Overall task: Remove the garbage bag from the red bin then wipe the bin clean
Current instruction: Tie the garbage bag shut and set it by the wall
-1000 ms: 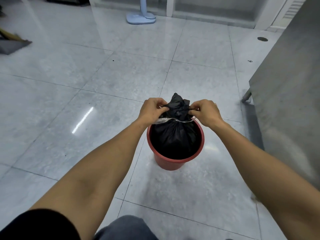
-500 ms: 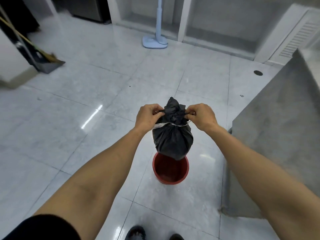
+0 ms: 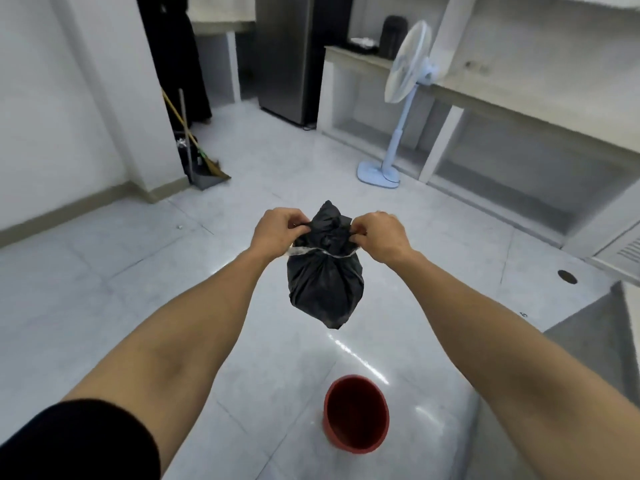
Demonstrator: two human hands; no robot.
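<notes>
A black, tied-up garbage bag [image 3: 325,289] hangs in the air in front of me, well above the floor. My left hand [image 3: 277,233] pinches its gathered top from the left, and my right hand [image 3: 379,235] pinches it from the right. A pale drawstring runs between my hands across the bag's neck. The red bin [image 3: 356,441] stands upright on the tiled floor below and toward me, with no bag in it; its inside looks dark red.
A light-blue standing fan [image 3: 398,109] is ahead on the right, by concrete counters. A broom and dustpan [image 3: 201,161] lean on the left wall. A steel fridge [image 3: 287,57] stands at the back. A grey metal surface [image 3: 602,334] edges in at right.
Both hands lifted the bag out of the bin and raised it well above it. My view tilted up, so the bin now sits low in the frame.
</notes>
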